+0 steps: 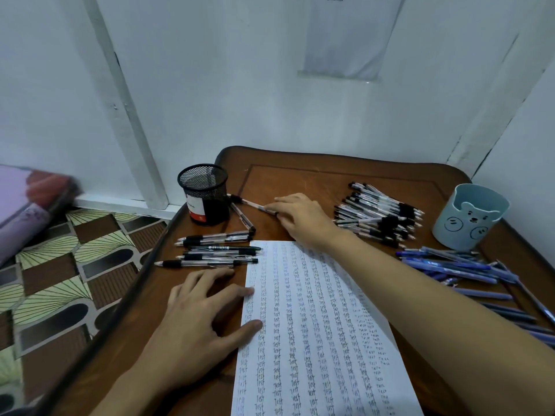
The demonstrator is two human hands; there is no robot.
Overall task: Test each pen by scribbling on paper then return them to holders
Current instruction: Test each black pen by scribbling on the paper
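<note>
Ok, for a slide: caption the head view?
Right hand touches a black pen near the mesh holder; left hand rests on the paper.

scribbled paper (300, 325), black pens (378, 217) heaped, mesh holder (204, 190) upright

We cannot tell whether the right grip (300, 217) pinches the pen (249, 202) beside the mesh holder (204, 187) or only lies on it: its fingers cover that pen's near end. The right forearm (420, 289) hides the far right corner of the paper (315, 340), and the bottom edge cuts the sheet off. The holder's label (195, 210) is too small for us to read, as is the print on the wall sheet (351, 34), cut by the top edge. The blue pens (450, 268) run out at the right edge. A purple thing (33, 199) at left is blurred.
</note>
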